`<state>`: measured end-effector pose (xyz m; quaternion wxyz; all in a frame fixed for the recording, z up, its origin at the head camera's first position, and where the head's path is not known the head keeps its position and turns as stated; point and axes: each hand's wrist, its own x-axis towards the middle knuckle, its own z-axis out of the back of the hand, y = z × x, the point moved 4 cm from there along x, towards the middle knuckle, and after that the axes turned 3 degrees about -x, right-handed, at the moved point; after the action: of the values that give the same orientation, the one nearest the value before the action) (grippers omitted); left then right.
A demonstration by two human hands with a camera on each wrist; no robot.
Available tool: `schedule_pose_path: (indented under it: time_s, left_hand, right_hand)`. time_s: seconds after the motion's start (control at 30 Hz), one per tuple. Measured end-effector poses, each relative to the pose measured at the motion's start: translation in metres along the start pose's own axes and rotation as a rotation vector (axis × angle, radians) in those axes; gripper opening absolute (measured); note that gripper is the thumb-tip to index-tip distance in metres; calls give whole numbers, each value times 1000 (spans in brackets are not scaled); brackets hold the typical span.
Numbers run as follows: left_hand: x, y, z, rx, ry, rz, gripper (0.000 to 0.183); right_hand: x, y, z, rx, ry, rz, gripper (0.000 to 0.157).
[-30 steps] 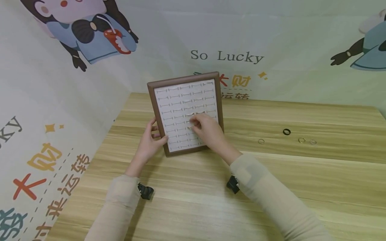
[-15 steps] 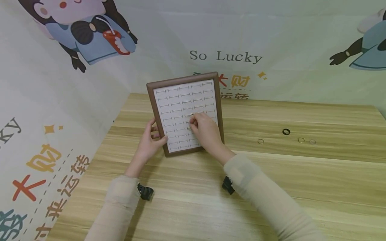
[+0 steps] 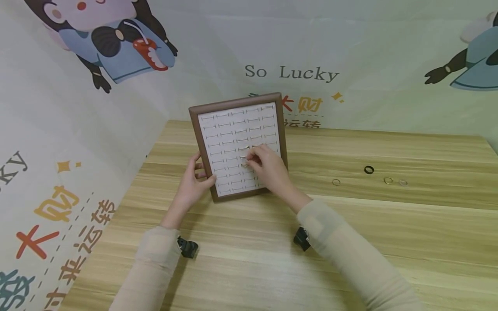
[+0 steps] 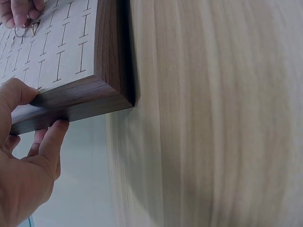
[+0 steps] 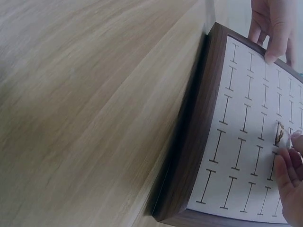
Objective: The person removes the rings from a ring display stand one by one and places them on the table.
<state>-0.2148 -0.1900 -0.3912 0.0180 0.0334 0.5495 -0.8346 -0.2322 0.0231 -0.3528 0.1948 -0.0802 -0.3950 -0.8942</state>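
A ring display board [image 3: 227,175], white and slotted in a brown wood-grain frame, stands tilted on the table. My left hand [image 3: 189,185] grips its left edge, thumb on the front, fingers behind. In front of the panel, my right hand [image 3: 272,170] pinches a thin ring [image 4: 15,33], seen in the left wrist view; the fingertips partly hide it. Just beside them, a gold ring [image 5: 280,134] sits in a slot in the right wrist view. Higher on the panel, a few slots appear to hold rings, too small to make out.
On the table [image 3: 249,268], to the right of the board, lie a black ring [image 3: 368,169], a thin ring [image 3: 336,182], a gold ring [image 3: 388,180] and a pale ring [image 3: 403,182]. A printed cloth [image 3: 210,52] hangs behind and to the left.
My right hand and forearm shift slightly left, then back right, with the fingertips staying at the same part of the panel. The left hand and the board hold still.
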Motion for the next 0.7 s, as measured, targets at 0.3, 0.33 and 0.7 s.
schedule_pose_path:
  time_s: [0.3,0.33,0.7]
  left_hand:
    - [0,0,1,13,4,-1,84]
    - [0,0,1,13,3,-1,84]
    - [-1,0,1,7,0,3,85]
  right_hand:
    - [0,-10,15,107,-75,-23,6]
    - [0,-13,18,123,-82,-37,7]
    - [-10,-59,69,71,-181,-148,17]
